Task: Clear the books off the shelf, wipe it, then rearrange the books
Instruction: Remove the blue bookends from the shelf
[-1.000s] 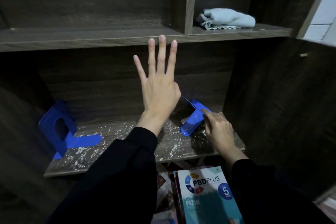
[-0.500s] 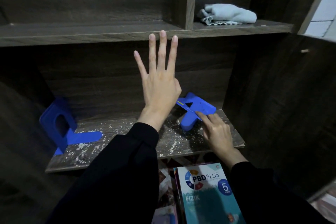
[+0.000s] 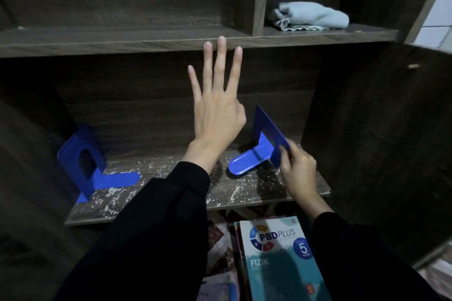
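Your right hand (image 3: 297, 171) has its grip clamped on a blue bookend (image 3: 260, 122) standing at the right end of the speckled shelf (image 3: 171, 193). Your left hand (image 3: 216, 117) is raised, fingers straight and apart. The books (image 3: 281, 264) lie below the shelf's front edge.

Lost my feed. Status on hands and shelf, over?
Left hand open, raised before the shelf. Right hand grips right bookend, upright. Shelf bookless, speckled, unwiped. Left bookend on it; cloth on upper shelf.
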